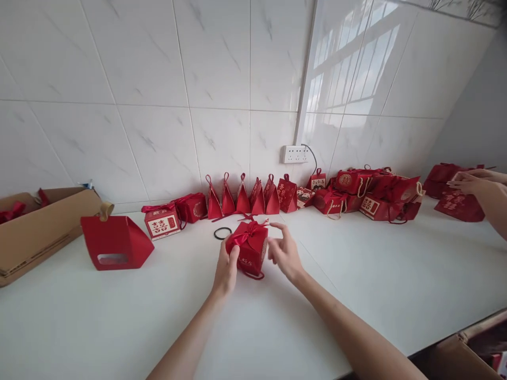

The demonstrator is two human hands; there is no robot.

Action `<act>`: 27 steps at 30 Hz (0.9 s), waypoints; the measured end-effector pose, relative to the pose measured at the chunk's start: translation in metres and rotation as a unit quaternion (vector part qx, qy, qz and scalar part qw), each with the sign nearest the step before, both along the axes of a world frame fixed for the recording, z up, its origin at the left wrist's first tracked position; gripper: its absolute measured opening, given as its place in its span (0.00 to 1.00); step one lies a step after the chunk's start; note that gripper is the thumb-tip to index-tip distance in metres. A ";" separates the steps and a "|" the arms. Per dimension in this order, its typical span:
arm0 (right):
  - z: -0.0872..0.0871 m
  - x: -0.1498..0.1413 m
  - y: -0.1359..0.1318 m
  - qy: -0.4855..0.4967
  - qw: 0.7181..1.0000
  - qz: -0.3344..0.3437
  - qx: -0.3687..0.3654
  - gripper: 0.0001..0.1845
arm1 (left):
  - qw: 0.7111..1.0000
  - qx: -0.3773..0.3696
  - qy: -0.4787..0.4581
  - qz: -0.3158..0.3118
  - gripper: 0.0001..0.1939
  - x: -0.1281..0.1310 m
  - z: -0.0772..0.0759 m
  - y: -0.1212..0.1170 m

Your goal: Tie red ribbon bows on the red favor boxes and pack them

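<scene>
A black ring (216, 235) lies on the white table (190, 322), red boxes (243, 203) stand along the tiled wall (217, 68), a socket (295, 154) above, a carton (43, 227) at left.

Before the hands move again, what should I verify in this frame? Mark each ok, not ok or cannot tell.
1. Left hand holding the red box: ok, on its left side.
2. Right hand touching the box: cannot tell, fingers beside it.
3. Ribbon bow on top: ok.
4. Box contents visible: not ok, it looks closed.
5. Black ring off the box: ok, on the table.
6. Other person's hand well apart: ok, far right.
</scene>
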State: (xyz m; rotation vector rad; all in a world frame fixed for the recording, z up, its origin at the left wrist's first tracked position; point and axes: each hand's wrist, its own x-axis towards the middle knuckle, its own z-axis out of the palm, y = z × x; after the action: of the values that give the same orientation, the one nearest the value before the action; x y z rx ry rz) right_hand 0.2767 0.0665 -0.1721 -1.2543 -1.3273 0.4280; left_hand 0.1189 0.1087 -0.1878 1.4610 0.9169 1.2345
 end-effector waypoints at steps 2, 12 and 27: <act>0.004 0.006 -0.002 0.057 0.998 -0.009 0.009 0.21 | 0.999 -0.014 0.004 0.048 0.28 -0.001 0.001 0.002; -0.002 0.005 0.005 0.030 0.993 0.054 -0.097 0.30 | 0.998 -0.042 -0.005 0.047 0.20 -0.006 0.002 0.007; 0.019 0.014 -0.007 0.041 0.996 0.066 -0.047 0.23 | 0.989 -0.047 -0.095 -0.103 0.10 -0.003 0.003 -0.003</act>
State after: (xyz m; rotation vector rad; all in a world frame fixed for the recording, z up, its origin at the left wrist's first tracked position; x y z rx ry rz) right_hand 0.2905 0.0599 -0.1531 -1.2169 -1.3368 0.6361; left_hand 0.1160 0.1060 -0.1850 1.3040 0.6681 1.1395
